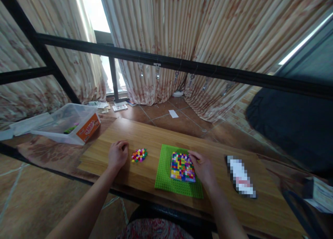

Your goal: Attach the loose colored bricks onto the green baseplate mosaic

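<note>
A green studded baseplate (162, 176) lies on the wooden table. On it sits a square block of many small multicoloured bricks (182, 167). My right hand (204, 167) is over the right side of this block, thumb and fingers pinched together at its upper right corner. Whatever the fingertips hold, if anything, is too small to make out. To the left, my left hand (118, 154) rests on the tabletop with its fingers curled in, and the inside of the hand is hidden. Just right of it lies a loose pile of small coloured bricks (139, 155).
A clear plastic bin (62, 128) with an orange label stands beyond the table's left end. On the right of the wooden table (151, 138) lies a dark-edged, pixelated object (240, 176). A black metal bar (145, 56) crosses in front of the curtains.
</note>
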`<state>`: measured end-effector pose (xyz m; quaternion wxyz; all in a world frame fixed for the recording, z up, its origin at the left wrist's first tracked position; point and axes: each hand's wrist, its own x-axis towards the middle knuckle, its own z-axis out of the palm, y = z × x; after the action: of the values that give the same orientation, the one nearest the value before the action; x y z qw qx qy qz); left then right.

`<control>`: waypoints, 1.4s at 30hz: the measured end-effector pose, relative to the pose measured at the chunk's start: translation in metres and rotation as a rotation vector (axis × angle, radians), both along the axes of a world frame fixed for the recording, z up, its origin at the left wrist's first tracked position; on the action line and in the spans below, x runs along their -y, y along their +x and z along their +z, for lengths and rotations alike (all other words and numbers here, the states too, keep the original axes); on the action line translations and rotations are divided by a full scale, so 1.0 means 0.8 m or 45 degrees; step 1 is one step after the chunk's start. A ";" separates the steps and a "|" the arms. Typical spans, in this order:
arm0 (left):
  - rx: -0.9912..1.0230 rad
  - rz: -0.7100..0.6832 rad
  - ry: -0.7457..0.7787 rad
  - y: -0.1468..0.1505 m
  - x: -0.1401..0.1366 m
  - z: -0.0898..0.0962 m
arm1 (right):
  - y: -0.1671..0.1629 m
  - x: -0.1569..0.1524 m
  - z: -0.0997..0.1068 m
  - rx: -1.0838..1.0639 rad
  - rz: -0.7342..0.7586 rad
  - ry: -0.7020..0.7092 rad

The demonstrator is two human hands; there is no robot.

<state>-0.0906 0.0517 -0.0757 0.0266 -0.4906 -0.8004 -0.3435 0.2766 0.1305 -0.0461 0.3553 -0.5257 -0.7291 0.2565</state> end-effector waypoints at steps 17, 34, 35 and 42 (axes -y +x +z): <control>0.012 0.012 -0.015 0.000 0.000 -0.002 | 0.001 -0.015 -0.002 -0.237 0.051 -0.227; -0.009 -0.012 -0.004 0.000 0.001 0.001 | -0.004 -0.013 -0.022 -0.620 -0.145 -0.401; -0.015 -0.012 -0.012 0.000 0.001 0.001 | -0.007 -0.012 -0.021 -0.605 -0.131 -0.415; -0.040 -0.006 -0.027 -0.004 0.000 -0.003 | -0.019 -0.011 -0.020 -0.508 -0.132 -0.457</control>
<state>-0.0936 0.0515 -0.0781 0.0330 -0.4979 -0.8024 -0.3273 0.2610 0.1390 -0.0620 0.4056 -0.5559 -0.5597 0.4617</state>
